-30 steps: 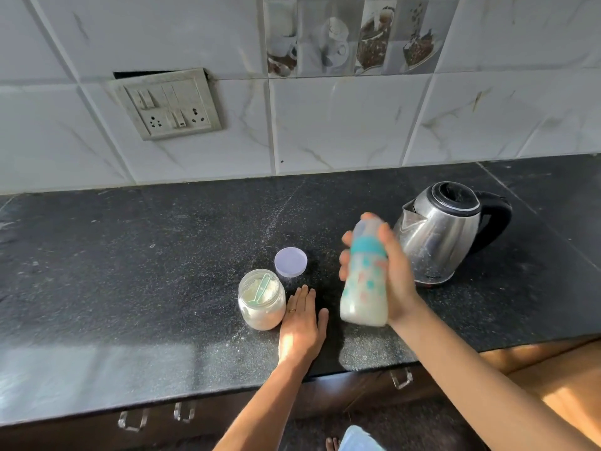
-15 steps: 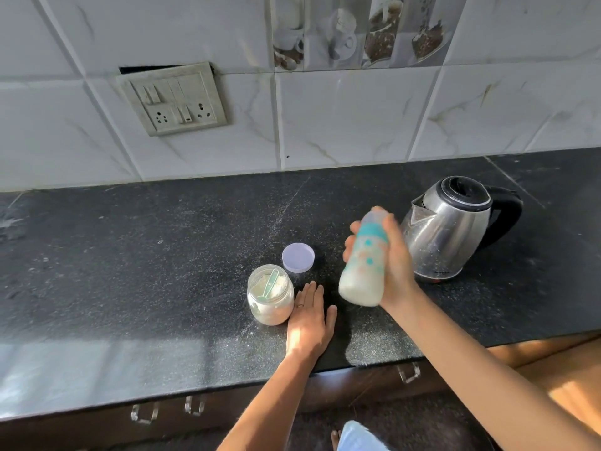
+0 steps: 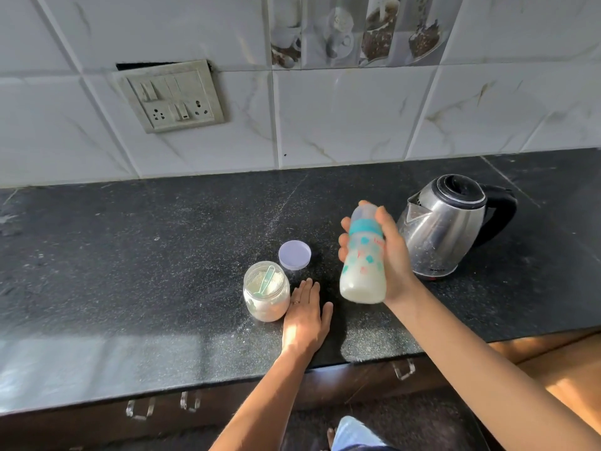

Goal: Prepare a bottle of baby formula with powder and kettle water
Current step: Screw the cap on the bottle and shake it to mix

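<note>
My right hand (image 3: pixel 395 255) grips a capped baby bottle (image 3: pixel 362 271) with a teal collar, held above the black counter (image 3: pixel 130 271); white milky liquid fills its lower part. My left hand (image 3: pixel 305 317) lies flat on the counter, fingers straight, just right of an open glass jar of white powder (image 3: pixel 266 292) with a teal scoop (image 3: pixel 265 283) inside. The jar's lavender lid (image 3: pixel 294 254) lies behind it. A steel kettle (image 3: pixel 445 227) with a black handle stands to the right of the bottle.
A tiled wall with a switch and socket panel (image 3: pixel 172 96) rises behind the counter. Drawer handles (image 3: pixel 190 402) show below the counter's front edge. Sunlight falls across the counter's front left.
The bottle in my right hand has shifted slightly and tilted between frames, as in shaking. My left hand stays flat beside the jar. The camera has moved a little.
</note>
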### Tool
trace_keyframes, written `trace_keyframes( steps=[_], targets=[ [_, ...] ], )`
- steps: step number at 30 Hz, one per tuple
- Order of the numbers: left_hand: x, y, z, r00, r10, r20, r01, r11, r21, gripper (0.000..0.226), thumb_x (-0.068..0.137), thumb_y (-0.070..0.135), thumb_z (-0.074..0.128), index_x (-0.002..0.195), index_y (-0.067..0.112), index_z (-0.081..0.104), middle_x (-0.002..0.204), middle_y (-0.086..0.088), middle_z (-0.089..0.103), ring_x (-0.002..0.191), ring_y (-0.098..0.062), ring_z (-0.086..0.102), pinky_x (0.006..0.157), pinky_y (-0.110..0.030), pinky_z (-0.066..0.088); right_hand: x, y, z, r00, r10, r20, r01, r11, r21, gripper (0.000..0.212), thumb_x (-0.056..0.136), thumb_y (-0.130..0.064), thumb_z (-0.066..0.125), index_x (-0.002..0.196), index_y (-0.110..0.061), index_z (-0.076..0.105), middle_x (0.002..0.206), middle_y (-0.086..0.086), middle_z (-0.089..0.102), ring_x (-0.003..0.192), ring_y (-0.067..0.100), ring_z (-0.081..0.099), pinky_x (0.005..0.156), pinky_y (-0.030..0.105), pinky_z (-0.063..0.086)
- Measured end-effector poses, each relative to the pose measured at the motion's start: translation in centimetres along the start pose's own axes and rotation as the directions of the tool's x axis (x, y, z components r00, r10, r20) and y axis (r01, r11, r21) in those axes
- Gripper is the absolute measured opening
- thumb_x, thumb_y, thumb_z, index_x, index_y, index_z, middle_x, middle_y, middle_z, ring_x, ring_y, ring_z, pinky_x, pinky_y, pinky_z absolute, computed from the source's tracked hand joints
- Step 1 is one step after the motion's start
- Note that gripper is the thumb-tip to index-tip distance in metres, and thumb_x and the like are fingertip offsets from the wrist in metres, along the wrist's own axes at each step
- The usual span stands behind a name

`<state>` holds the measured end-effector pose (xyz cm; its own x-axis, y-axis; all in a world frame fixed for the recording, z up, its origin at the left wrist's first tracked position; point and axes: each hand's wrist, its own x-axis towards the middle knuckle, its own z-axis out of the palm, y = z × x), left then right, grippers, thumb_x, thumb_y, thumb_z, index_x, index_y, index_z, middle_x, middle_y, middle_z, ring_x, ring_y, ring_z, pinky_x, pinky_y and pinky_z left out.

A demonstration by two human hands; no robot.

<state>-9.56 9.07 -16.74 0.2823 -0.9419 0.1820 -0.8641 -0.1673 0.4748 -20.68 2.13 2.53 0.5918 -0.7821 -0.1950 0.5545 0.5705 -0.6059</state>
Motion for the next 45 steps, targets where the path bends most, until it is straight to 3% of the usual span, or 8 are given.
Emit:
trace_keyframes(
  steps=[11,17,20,26,31,36,42,45],
  targets=[
    [0.0,0.3,0.1,1.000,-0.004,-0.012,0.004,1.000,-0.004,0.059,0.095,0.042,0.031,0.133,0.001,0.049,0.140,-0.016,0.049,0.135,-0.028,0.039,0.113,-0.037,0.021,1.2,-0.5,-2.3,1.000,-0.025,-0.002,0.025,0.987,0.156,0.058,0.063,-0.015,0.072,0.115,0.001,0.051,0.097,0.022,0.063,0.088,0.035,0.068,0.089,0.052,0.053],
    [0.0,0.1,0.0,1.000,0.009,-0.022,-0.010,1.000,-0.009,0.062,0.095,0.044,0.026,0.135,0.002,0.047,0.143,-0.015,0.045,0.137,-0.026,0.034,0.115,-0.034,0.018,1.4,-0.3,-2.3,0.988,0.025,0.153,-0.083,0.920,0.383,0.061,0.053,-0.028,0.090,0.100,-0.006,0.059,0.086,0.012,0.052,0.076,0.020,0.054,0.066,0.032,0.055],
    [-0.1,0.3,0.0,1.000,0.007,-0.018,-0.007,1.000,-0.012,0.062,0.095,0.044,0.026,0.136,0.002,0.046,0.144,-0.015,0.044,0.138,-0.026,0.034,0.115,-0.033,0.017,1.4,-0.5,-3.1,0.978,0.073,0.198,-0.170,0.829,0.533,0.061,0.060,-0.021,0.088,0.107,0.006,0.061,0.096,0.016,0.056,0.078,0.026,0.063,0.070,0.042,0.059],
    [0.0,0.4,0.0,1.000,0.002,-0.020,-0.002,1.000,-0.021,0.061,0.095,0.044,0.027,0.135,0.003,0.047,0.144,-0.015,0.044,0.138,-0.026,0.033,0.115,-0.032,0.016,1.9,-0.9,-2.8,0.987,0.128,0.094,-0.141,0.980,0.141,0.055,0.074,-0.052,0.067,0.104,-0.006,0.064,0.093,0.003,0.058,0.063,0.013,0.065,0.057,0.029,0.057],
    [0.0,0.5,0.0,0.999,0.009,-0.031,-0.009,1.000,-0.003,0.057,0.095,0.042,0.033,0.132,0.002,0.049,0.140,-0.015,0.048,0.135,-0.027,0.038,0.114,-0.033,0.019,1.4,-0.5,-2.4,0.923,0.214,0.321,-0.280,0.944,0.174,0.040,0.084,-0.037,0.056,0.113,-0.009,0.052,0.097,0.011,0.053,0.071,0.020,0.058,0.071,0.033,0.052],
    [-0.3,0.5,0.1,1.000,-0.003,-0.020,0.003,1.000,0.025,0.057,0.095,0.042,0.033,0.133,0.002,0.049,0.140,-0.015,0.049,0.135,-0.026,0.038,0.114,-0.034,0.018,1.8,-0.7,-3.0,0.980,0.130,0.148,-0.162,0.960,0.230,0.038,0.084,-0.029,0.060,0.108,0.002,0.055,0.093,0.017,0.061,0.075,0.028,0.067,0.071,0.044,0.058],
    [0.0,0.5,0.3,0.999,-0.012,-0.043,0.013,1.000,0.022,0.058,0.094,0.043,0.033,0.132,0.003,0.050,0.140,-0.014,0.049,0.135,-0.026,0.039,0.114,-0.034,0.020,2.7,-0.7,-3.9,0.956,0.196,0.219,-0.234,0.958,0.165,0.072,0.056,-0.026,0.091,0.113,-0.003,0.052,0.095,0.012,0.061,0.069,0.022,0.065,0.060,0.033,0.059],
    [0.0,0.6,0.3,0.999,-0.004,-0.043,0.005,1.000,0.022,0.058,0.094,0.043,0.033,0.132,0.003,0.050,0.140,-0.014,0.049,0.135,-0.026,0.038,0.114,-0.034,0.018,2.6,-0.6,-4.4,0.870,0.327,0.370,-0.417,0.888,0.197,0.060,0.078,-0.023,0.077,0.122,0.000,0.044,0.102,0.021,0.060,0.080,0.030,0.065,0.071,0.040,0.058]
  ],
)
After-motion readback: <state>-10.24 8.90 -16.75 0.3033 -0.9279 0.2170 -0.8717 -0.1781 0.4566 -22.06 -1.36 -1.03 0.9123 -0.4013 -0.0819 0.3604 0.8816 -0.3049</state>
